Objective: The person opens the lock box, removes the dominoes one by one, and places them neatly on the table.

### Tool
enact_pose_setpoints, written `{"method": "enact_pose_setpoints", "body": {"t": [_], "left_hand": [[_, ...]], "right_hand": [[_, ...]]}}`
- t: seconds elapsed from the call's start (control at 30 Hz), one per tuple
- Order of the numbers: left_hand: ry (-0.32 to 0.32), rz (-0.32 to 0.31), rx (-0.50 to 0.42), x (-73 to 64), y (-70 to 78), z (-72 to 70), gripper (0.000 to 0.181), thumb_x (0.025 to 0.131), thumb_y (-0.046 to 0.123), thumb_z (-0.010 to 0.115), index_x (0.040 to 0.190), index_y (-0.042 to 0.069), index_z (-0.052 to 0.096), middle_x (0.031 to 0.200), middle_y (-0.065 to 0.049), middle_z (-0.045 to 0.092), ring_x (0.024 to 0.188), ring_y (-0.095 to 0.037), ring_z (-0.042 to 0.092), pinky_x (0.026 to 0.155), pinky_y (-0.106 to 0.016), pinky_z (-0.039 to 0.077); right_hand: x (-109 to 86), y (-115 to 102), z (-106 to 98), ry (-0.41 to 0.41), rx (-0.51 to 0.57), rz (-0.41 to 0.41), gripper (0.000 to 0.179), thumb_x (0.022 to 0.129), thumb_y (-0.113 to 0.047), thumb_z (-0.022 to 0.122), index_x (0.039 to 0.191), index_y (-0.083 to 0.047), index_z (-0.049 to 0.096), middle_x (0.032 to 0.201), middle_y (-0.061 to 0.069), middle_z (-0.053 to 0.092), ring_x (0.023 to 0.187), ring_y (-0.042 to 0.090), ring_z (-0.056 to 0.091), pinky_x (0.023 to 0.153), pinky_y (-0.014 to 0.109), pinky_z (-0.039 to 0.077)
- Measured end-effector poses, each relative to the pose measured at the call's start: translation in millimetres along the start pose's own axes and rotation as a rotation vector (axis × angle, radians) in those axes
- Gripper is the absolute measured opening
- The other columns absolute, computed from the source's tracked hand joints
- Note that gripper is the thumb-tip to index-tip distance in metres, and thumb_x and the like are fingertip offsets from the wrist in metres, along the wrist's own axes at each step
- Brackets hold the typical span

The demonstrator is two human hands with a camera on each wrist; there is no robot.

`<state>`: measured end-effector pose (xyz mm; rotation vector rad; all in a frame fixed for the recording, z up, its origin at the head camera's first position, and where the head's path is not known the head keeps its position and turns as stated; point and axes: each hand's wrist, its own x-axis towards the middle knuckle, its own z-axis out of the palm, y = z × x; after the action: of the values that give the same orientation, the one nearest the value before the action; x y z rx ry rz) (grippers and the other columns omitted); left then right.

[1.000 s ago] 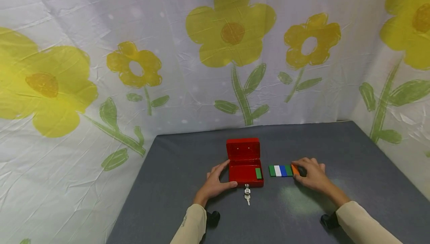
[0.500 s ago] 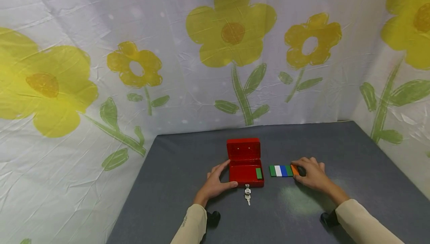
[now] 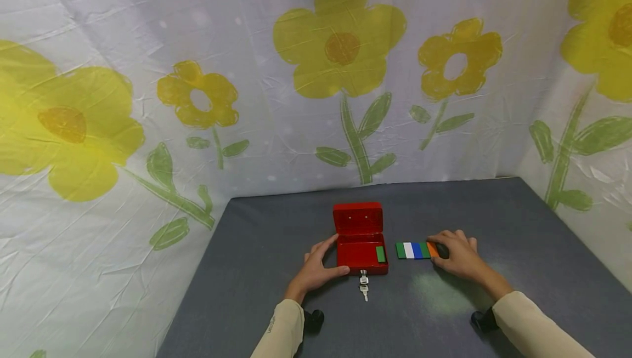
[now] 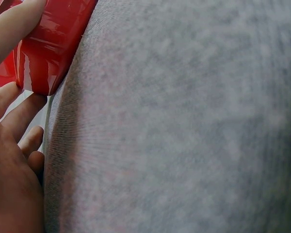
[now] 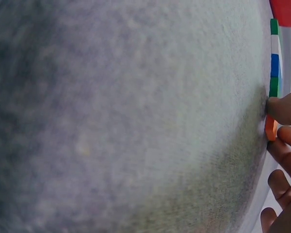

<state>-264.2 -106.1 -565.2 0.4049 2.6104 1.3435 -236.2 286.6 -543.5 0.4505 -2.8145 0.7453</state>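
Observation:
A red metal cash box [image 3: 348, 256] stands on the table with its lid raised and a green block [image 3: 381, 254] lying inside at the right. My left hand [image 3: 316, 273] holds the box's left end, thumb at the front and a fingertip near the back corner; the left wrist view shows the same red box [image 4: 43, 63]. To the right lies a row of flat blocks: green [image 3: 400, 251], white [image 3: 408, 251], blue, green and orange. With thumb and fingers, my right hand [image 3: 459, 256] pinches the orange block [image 5: 270, 127] at the row's right end.
A small bunch of keys [image 3: 364, 289] hangs from the lock at the box front onto the dark grey table [image 3: 276, 237]. Behind the table is a white cloth [image 3: 266, 144] printed with yellow flowers. A dark patch under my right palm is hard to identify.
The orange block, slightly slanted at first, now sits straighter against the neighbouring green block in my right hand's pinch. My left hand and the red cash box have not visibly moved.

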Motion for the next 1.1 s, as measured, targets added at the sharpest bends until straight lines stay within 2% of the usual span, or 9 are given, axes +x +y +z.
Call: {"method": "enact_pose_setpoints", "body": {"t": [0.67,1.1], "left_hand": [[0.004,-0.008,0.008,-0.2,-1.6,0.2,0.089,0.079,0.058,0.08,0.155,0.044,0.037,0.163,-0.008,0.034,0.141,-0.036,0.032,0.107,-0.068,0.036],[0.003,-0.014,0.009,0.5,-0.5,0.2,0.09,0.079,0.058,0.081,0.156,0.041,0.037,0.163,-0.009,0.034,0.14,-0.037,0.032,0.107,-0.068,0.037]], "right_hand": [[6.0,-9.4,-3.4,0.016,-0.022,-0.003,0.048,0.082,-0.016,0.081,0.127,-0.004,0.069,0.12,0.014,0.068,0.095,0.025,0.046,0.073,0.04,0.017],[12.4,-26.0,3.3,0.046,0.055,-0.034,0.047,0.084,-0.021,0.081,0.126,-0.004,0.068,0.122,0.015,0.068,0.096,0.024,0.047,0.074,0.041,0.018]]}}
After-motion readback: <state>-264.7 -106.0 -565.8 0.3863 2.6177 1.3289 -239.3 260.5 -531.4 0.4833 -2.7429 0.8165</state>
